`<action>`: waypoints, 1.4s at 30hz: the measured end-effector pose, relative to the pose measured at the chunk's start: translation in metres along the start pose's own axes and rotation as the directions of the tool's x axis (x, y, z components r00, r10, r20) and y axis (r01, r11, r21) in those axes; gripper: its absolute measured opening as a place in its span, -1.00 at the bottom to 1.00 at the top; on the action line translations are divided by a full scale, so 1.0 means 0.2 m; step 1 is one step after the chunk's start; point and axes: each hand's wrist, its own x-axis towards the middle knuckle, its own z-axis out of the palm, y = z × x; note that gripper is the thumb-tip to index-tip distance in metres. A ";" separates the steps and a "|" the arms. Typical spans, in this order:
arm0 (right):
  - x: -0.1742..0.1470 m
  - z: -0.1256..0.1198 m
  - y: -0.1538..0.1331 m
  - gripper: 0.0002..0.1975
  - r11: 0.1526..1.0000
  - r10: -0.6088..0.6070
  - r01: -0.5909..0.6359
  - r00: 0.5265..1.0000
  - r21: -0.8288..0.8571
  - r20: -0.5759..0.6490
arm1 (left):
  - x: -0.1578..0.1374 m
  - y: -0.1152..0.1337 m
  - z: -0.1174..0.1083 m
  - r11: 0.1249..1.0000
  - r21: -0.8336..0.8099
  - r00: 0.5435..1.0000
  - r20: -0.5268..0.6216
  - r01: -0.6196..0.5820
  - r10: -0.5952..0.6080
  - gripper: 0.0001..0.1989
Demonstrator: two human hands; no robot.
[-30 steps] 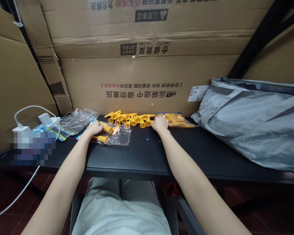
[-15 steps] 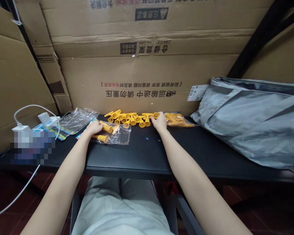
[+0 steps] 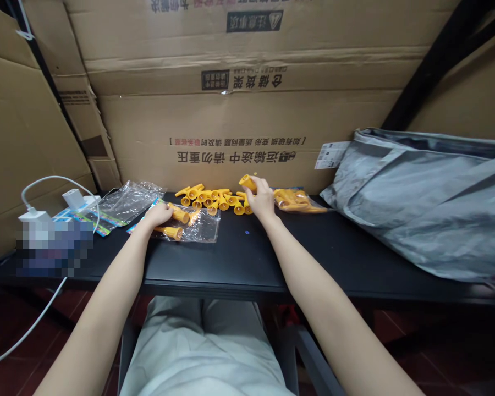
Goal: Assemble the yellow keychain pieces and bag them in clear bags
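My right hand [image 3: 263,199] pinches one small yellow plastic horn [image 3: 246,182], lifted above a row of the same horns [image 3: 212,199] on the black table. The lifted horn's wide end faces left. My left hand [image 3: 160,214] is closed at the left part of a clear plastic bag [image 3: 208,225] lying flat on the table. Yellow horns [image 3: 174,233] lie in or on this bag, one right by my left fingertips. Just right of my right hand, another clear bag [image 3: 299,201] has several yellow horns in it.
Clear packets with colourful headers [image 3: 127,203] lie at the left, near white chargers [image 3: 37,223] and a white cable [image 3: 60,177]. A large grey bag [image 3: 421,209] fills the right side. Cardboard [image 3: 239,118] stands upright behind the table [image 3: 231,267].
My right hand has risen and moved slightly left, lifting a yellow horn from the right end of the row. My left hand and its bag have stayed in place.
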 end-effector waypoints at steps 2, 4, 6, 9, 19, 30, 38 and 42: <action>0.00 -0.02 -0.05 -0.60 0.998 -0.050 0.052 0.996 -0.032 0.079 | 0.00 0.00 0.00 1.000 0.005 1.000 0.005 0.000 0.000 -0.65; -0.01 -0.04 -0.09 -0.62 0.991 -0.066 0.088 0.975 -0.100 0.211 | 0.00 0.00 0.00 1.000 0.011 1.000 0.007 0.001 -0.001 -0.65; -0.01 -0.06 -0.12 -0.65 0.977 -0.045 0.119 0.928 -0.180 0.370 | 0.00 0.00 0.00 1.000 0.009 1.000 0.007 0.001 -0.001 -0.65; -0.02 -0.07 -0.13 -0.67 0.974 -0.010 0.142 0.808 -0.178 0.589 | 0.00 0.00 0.00 1.000 -0.003 1.000 0.005 0.000 0.000 -0.66; -0.04 0.01 -0.08 -0.85 0.981 -0.170 0.186 0.655 0.060 0.736 | 0.00 0.00 0.00 1.000 -0.028 1.000 0.007 -0.003 0.003 -0.68; -0.05 -0.09 -0.18 -0.91 0.977 -0.095 0.202 0.692 -0.066 0.716 | 0.00 0.00 0.00 1.000 -0.015 1.000 0.020 0.000 0.000 -0.67; -0.09 -0.09 -0.28 -0.87 0.963 -0.250 0.258 0.729 0.082 0.638 | 0.00 0.00 0.00 0.999 -0.031 1.000 -0.001 0.006 -0.007 -0.69; -0.12 -0.02 -0.31 -0.84 0.948 -0.317 0.241 0.769 0.207 0.555 | -0.01 0.01 0.00 0.999 -0.035 1.000 0.011 0.002 -0.001 -0.69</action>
